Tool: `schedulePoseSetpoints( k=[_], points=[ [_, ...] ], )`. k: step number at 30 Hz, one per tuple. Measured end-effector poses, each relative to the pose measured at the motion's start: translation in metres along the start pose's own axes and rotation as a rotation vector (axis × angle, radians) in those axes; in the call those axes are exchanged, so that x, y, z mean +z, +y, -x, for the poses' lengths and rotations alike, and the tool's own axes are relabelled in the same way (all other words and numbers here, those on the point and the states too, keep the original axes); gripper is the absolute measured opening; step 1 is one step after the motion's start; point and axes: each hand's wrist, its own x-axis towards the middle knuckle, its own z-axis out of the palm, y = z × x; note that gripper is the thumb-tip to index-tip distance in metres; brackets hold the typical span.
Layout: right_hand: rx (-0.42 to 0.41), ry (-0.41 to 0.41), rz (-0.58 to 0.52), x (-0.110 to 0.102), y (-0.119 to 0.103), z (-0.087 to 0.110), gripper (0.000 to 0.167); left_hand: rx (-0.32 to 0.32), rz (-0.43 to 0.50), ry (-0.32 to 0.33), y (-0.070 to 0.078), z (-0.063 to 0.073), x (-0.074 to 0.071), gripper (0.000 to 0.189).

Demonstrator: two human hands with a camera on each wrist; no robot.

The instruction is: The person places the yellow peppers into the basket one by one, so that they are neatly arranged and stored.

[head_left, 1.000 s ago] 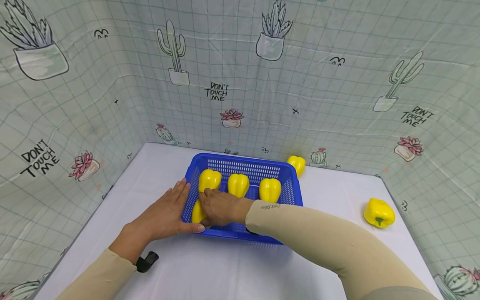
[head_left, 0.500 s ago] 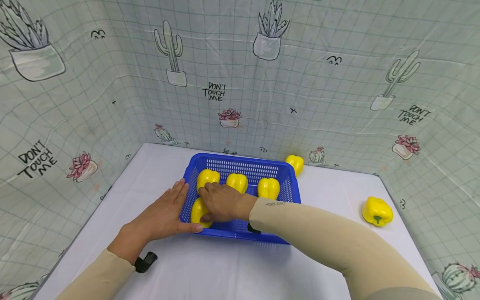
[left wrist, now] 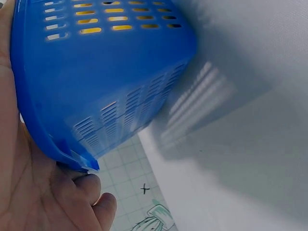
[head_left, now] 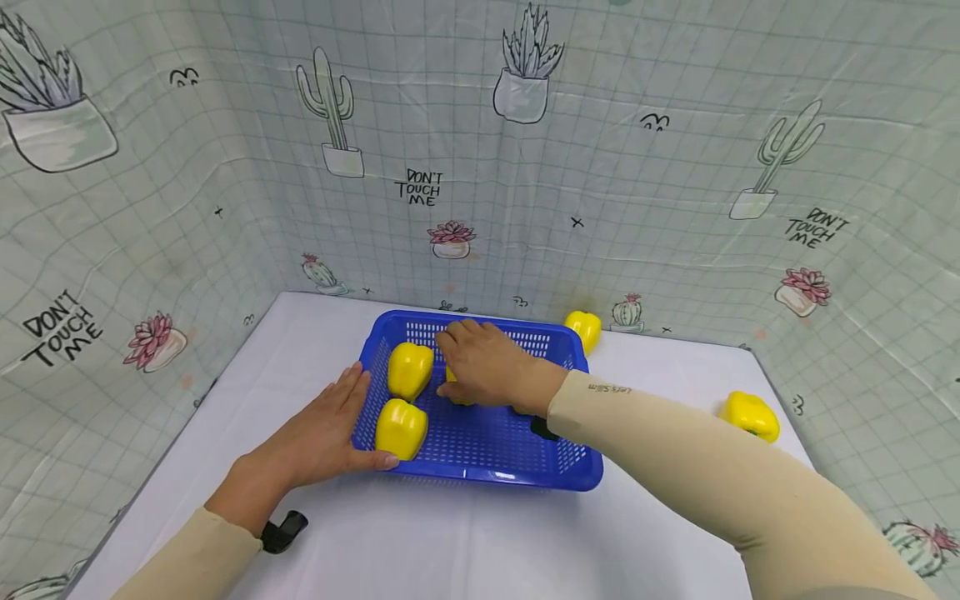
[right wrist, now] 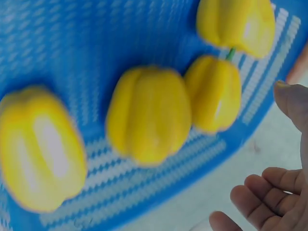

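A blue plastic basket (head_left: 465, 475) holds several yellow bell peppers, two of them along its left side: a back-left bell pepper (head_left: 410, 371) and a front-left bell pepper (head_left: 400, 431). My left hand (head_left: 311, 433) lies along the basket's left end, fingers straight, thumb on the front rim; its palm is against the rim in the left wrist view. Above the middle bell pepper (head_left: 459, 393), partly covering it, is my right hand (head_left: 487, 362). In the right wrist view its fingers are loosely bent and spread from the thumb, apart from the peppers. My right wrist mostly hides another pepper.
One bell pepper (head_left: 583, 330) lies outside, behind the basket's back-right corner. Another bell pepper (head_left: 752, 415) sits at the table's right side, partly covered by my right sleeve. A white cloth (head_left: 450, 542) covers the table, and a printed curtain (head_left: 465, 133) surrounds it.
My right hand has left the front-left bell pepper and moved back and right, over the middle one. The left hand has stayed at the basket's left end.
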Motion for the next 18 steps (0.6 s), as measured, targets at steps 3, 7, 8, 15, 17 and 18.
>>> schedulePoseSetpoints(
  k=[3,7,8,15,17,18],
  points=[
    [0.018,0.049,0.054,-0.004,0.023,0.013,0.065,-0.013,0.011,-0.010,0.001,0.000,0.000,0.136],
    [0.078,0.112,0.096,-0.006,0.057,0.032,0.067,-0.020,0.015,-0.014,0.002,0.001,0.000,0.136],
    [0.095,0.128,0.099,-0.006,0.066,0.037,0.067,-0.019,0.017,-0.012,0.002,0.001,0.000,0.136],
    [0.206,0.238,0.146,0.009,0.126,0.074,0.070,-0.019,0.037,-0.008,0.001,0.000,0.000,0.136],
    [0.242,0.247,0.157,0.016,0.140,0.083,0.070,-0.026,0.042,-0.016,0.001,0.000,0.000,0.136],
    [0.260,0.247,0.160,0.019,0.146,0.087,0.071,-0.032,0.042,-0.022,0.002,0.000,0.000,0.136]
  ],
)
